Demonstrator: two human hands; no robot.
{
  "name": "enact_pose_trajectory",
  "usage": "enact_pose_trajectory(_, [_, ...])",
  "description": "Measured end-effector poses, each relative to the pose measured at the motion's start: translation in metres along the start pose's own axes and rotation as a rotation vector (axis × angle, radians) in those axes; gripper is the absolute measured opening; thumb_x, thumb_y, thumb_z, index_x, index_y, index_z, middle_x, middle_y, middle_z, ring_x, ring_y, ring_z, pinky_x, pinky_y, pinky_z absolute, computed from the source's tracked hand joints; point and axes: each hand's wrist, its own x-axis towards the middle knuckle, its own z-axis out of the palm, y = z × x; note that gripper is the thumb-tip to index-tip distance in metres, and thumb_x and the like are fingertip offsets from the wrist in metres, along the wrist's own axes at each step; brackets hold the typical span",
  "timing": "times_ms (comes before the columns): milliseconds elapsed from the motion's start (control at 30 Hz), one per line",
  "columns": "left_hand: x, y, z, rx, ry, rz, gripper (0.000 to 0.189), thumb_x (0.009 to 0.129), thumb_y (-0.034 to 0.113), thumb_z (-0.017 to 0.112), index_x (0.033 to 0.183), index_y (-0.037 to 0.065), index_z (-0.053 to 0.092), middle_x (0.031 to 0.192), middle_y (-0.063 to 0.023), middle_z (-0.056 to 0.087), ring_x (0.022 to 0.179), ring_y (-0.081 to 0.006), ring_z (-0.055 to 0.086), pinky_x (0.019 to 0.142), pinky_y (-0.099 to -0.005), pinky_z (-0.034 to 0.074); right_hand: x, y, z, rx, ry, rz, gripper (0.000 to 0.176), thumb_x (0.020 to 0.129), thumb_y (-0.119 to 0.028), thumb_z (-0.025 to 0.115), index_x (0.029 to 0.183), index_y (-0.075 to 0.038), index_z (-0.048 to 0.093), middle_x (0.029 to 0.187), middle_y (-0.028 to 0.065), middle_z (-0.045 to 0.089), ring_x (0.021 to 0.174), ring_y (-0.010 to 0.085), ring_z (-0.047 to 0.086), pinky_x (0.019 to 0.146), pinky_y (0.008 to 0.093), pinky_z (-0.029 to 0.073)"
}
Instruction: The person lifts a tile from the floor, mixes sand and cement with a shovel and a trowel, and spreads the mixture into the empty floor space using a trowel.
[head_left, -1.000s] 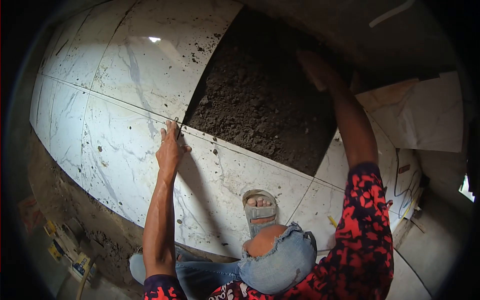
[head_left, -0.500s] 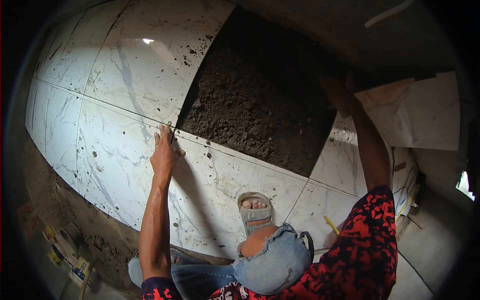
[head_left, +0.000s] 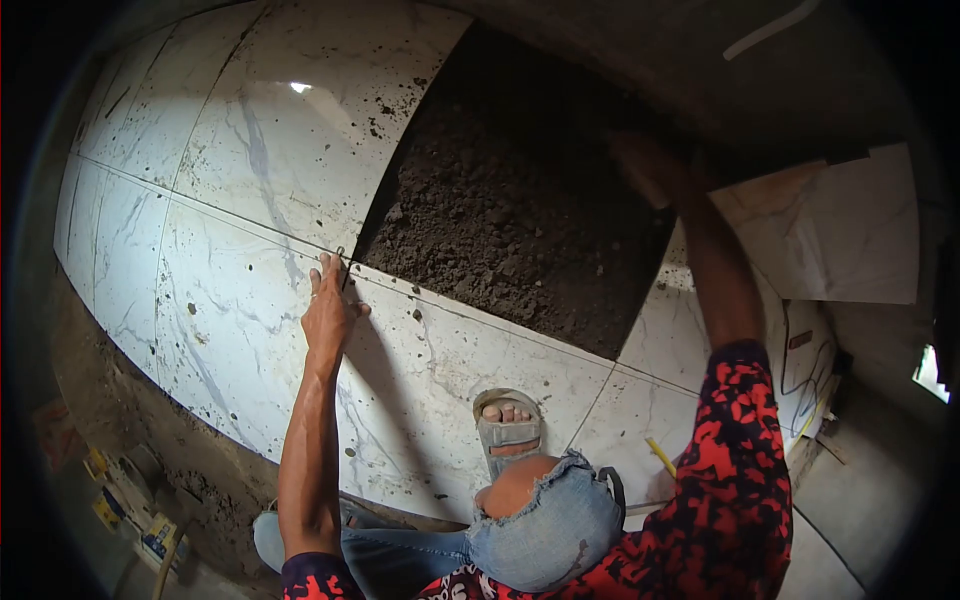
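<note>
My left hand (head_left: 330, 305) rests on a white marble-patterned tile (head_left: 260, 320), fingers stretched toward the tile joint beside the corner of the dirt patch. A small dark strip and a little loop (head_left: 340, 252) show at its fingertips. My right hand (head_left: 643, 168) reaches over the far right side of the loose dark dirt (head_left: 470, 220), deep in shadow. Its fingers are dim and smeared, so I cannot tell whether it holds anything. White tiles border the dirt on the left, near and right sides.
A loose marble tile piece (head_left: 840, 225) lies at the right, near a dark cable (head_left: 810, 375). A yellow stick (head_left: 661, 456) is by my right sleeve. Tools with yellow parts (head_left: 150, 530) sit at the lower left. My sandalled foot (head_left: 508, 425) stands on the tiles.
My right hand has moved left and slightly up, further over the dirt. My left hand keeps its place on the tile.
</note>
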Motion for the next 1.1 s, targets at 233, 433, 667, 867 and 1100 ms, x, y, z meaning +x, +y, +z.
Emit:
enact_pose_trajectory(233, [0.000, 0.005, -0.005, -0.051, -0.004, -0.003, 0.097, 0.063, 0.008, 0.077, 0.143, 0.016, 0.024, 0.151, -0.0076, 0.022, 0.138, -0.0296, 0.022, 0.099, -0.0394, 0.041, -0.028, -0.004, 0.042, -0.402, -0.377, -0.355, 0.043, 0.094, -0.043, 0.042, 0.114, -0.006, 0.053, 0.075, 0.0078, 0.056, 0.061, 0.0165, 0.055, 0.053, 0.0310, 0.047])
enact_pose_trajectory(433, [0.001, -0.006, 0.004, 0.026, 0.037, 0.039, 0.099, 0.062, 0.014, 0.078, 0.144, 0.019, 0.023, 0.151, -0.0037, 0.023, 0.137, -0.0282, 0.025, 0.091, -0.0387, 0.048, -0.001, -0.051, 0.047, -0.134, -0.138, -0.050, 0.046, 0.094, -0.045, 0.040, 0.110, -0.004, 0.053, 0.073, 0.0079, 0.055, 0.061, 0.0156, 0.057, 0.052, 0.0335, 0.048])
enact_pose_trajectory(667, [-0.001, -0.006, 0.003, 0.022, 0.027, 0.041, 0.097, 0.064, 0.014, 0.078, 0.144, 0.020, 0.023, 0.151, -0.0035, 0.023, 0.137, -0.0283, 0.025, 0.093, -0.0388, 0.047, -0.076, -0.027, 0.080, -0.661, -0.439, -0.361, 0.043, 0.093, -0.039, 0.041, 0.106, -0.001, 0.053, 0.096, 0.0211, 0.063, 0.086, 0.0341, 0.062, 0.078, 0.0434, 0.047])
enact_pose_trajectory(867, [-0.001, -0.003, -0.001, -0.045, -0.006, 0.005, 0.098, 0.062, 0.011, 0.077, 0.144, 0.019, 0.023, 0.151, -0.0046, 0.021, 0.138, -0.0275, 0.023, 0.098, -0.0399, 0.042, -0.106, 0.030, 0.086, -0.685, -0.126, -0.261, 0.036, 0.092, -0.037, 0.043, 0.102, -0.003, 0.053, 0.085, 0.0220, 0.064, 0.086, 0.0406, 0.062, 0.075, 0.0493, 0.047])
enact_pose_trajectory(1100, [-0.001, -0.007, 0.005, -0.005, 0.002, 0.024, 0.097, 0.064, 0.013, 0.078, 0.144, 0.019, 0.023, 0.151, -0.0048, 0.022, 0.138, -0.0292, 0.023, 0.097, -0.0403, 0.043, -0.056, 0.033, 0.108, -0.811, 0.080, -0.471, 0.029, 0.092, -0.034, 0.046, 0.100, -0.006, 0.051, 0.084, 0.0218, 0.064, 0.082, 0.0413, 0.062, 0.071, 0.0506, 0.049])
